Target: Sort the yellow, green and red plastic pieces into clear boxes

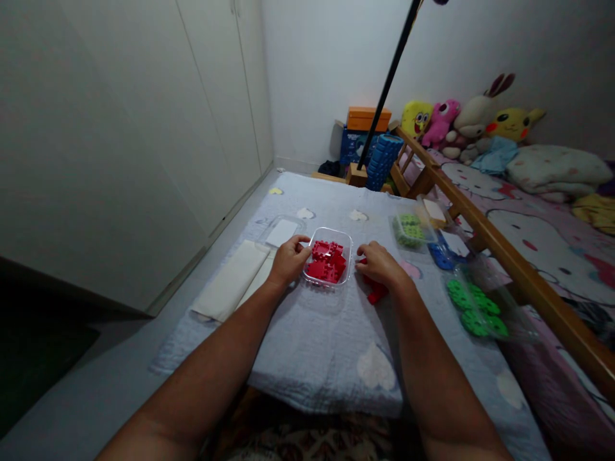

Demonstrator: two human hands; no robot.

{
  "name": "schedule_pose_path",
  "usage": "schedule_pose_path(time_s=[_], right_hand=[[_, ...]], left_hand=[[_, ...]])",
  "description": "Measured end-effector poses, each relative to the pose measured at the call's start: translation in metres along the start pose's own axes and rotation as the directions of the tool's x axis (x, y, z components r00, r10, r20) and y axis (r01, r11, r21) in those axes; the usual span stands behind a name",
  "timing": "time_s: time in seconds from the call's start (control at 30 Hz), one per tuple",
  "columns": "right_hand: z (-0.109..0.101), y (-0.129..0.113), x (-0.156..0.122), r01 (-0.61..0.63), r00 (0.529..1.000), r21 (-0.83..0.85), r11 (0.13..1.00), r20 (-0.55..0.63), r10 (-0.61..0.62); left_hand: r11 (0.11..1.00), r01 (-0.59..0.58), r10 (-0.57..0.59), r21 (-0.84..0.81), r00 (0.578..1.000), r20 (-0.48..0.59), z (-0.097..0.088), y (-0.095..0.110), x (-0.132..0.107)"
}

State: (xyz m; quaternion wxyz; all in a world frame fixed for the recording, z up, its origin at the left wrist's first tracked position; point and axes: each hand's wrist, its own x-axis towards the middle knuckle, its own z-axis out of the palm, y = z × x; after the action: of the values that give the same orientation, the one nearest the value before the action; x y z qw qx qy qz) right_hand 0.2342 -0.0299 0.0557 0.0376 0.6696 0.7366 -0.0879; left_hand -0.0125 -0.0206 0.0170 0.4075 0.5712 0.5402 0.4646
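A clear plastic container point(350, 246) stands in front of me on the cloth. Red plastic building pieces point(327, 262) with notched edges lie inside it. My left hand point(290, 259) grips the container's left side, fingers at the rim. To the right of the container, my right hand point(378, 261) is curled over the cloth, its fingers closed around a red piece that shows between them. Another red piece point(377, 292) lies under that hand and wrist, partly hidden by it.
A clear lid with a white label point(282, 232) and a folded cream cloth point(230, 280) lie left. At right are containers of light green pieces point(409, 230), blue pieces point(439, 256) and bright green pieces point(475, 307). A wooden bed rail point(485, 232) borders the right side.
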Motion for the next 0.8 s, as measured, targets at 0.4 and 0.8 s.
schedule_pose_path(time_s=[0.4, 0.8], right_hand=[[0.009, 0.003, -0.021, -0.008, 1.000, -0.001, 1.000, 0.029, 0.008], [0.028, 0.003, -0.013, 0.044, 0.969, 0.055, 0.997, -0.244, -0.030]], left_hand=[[1.000, -0.005, 0.005, -0.005, 1.000, 0.003, -0.001, -0.002, 0.000], [1.000, -0.005, 0.005, -0.016, 1.000, 0.011, 0.000, -0.003, 0.001]])
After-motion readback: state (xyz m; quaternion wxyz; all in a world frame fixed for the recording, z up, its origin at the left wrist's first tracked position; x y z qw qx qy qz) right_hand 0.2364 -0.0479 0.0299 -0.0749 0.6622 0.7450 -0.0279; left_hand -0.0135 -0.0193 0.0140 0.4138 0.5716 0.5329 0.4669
